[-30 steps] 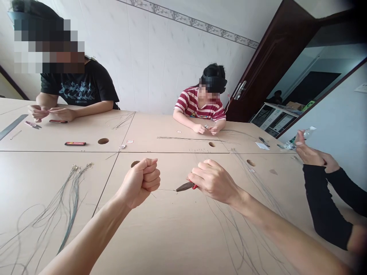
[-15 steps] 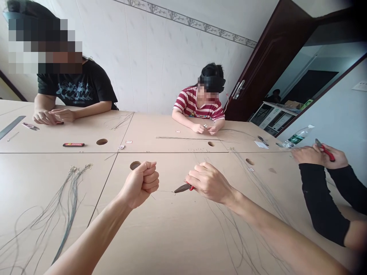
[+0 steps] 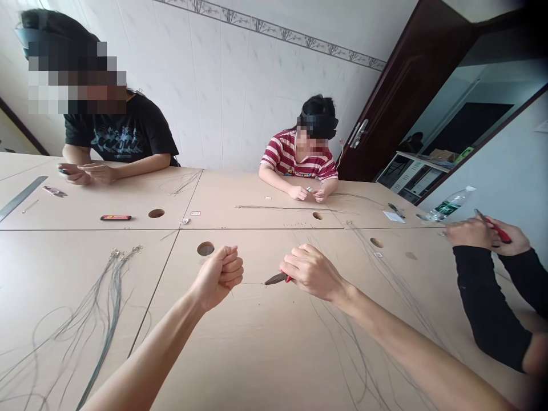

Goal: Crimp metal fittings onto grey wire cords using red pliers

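My left hand (image 3: 220, 276) is closed in a fist above the table, thumb uppermost. A very thin wire or cord (image 3: 253, 283) runs from this fist to the jaw tips of the pliers (image 3: 276, 278). Wrapped round the red handles of those pliers is my right hand (image 3: 312, 271), back of the hand up, the dark jaws pointing left at my left fist. A tiny piece shows at the jaw tips, too small to make out. Inside the left fist, the wire's end is hidden.
Bundled thin grey cords with metal ends (image 3: 112, 302) lie left; loose cords (image 3: 359, 365) spread under my right arm. Table holes (image 3: 205, 248), a red-black stick-shaped item (image 3: 116, 217) and a water bottle (image 3: 451, 204) are around. Two people sit opposite; black-sleeved arms (image 3: 488, 302) hold pliers at right.
The view has shifted slightly, so everything sits a little further right. My hands keep nearly the same pose. The far-left person's hand has lifted, with a small dark item in it.
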The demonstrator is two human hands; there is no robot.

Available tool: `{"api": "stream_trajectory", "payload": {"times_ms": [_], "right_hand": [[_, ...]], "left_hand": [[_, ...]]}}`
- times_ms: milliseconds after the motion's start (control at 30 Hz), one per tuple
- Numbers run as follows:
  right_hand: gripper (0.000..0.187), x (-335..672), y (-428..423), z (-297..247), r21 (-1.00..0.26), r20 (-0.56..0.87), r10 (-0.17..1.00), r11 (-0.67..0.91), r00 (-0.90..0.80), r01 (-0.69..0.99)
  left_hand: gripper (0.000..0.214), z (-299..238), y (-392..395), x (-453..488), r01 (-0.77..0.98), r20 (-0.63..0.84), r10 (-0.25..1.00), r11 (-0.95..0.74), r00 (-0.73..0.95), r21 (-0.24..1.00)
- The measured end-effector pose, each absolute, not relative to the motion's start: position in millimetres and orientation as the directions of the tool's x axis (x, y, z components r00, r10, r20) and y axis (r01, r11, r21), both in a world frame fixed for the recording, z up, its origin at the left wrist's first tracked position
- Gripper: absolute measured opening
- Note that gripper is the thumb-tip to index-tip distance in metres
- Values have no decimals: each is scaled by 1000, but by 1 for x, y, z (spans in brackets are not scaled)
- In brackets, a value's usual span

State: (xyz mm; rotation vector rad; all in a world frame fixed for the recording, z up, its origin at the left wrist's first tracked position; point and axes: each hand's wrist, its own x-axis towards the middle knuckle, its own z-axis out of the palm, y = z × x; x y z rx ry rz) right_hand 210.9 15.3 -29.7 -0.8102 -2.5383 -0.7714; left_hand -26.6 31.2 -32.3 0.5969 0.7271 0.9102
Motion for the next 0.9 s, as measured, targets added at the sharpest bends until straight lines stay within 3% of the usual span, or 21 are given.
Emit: {"api": "stream_trajectory", "payload": {"times_ms": [233,600,900], "right_hand": [[23,216,11,-35,384,497,429,670,-754,635],[22,218,10,-29,408,501,416,660,-759,631],[22,212,8,-26,413,488,401,676,-775,610]], "left_hand": [[12,-32,23,-34,-426,-211,848,440,486,790],[25,-24,11,-37,-129,-151,904,219,400,967],[46,-24,4,-29,139,-92,871,28,482,990]]}}
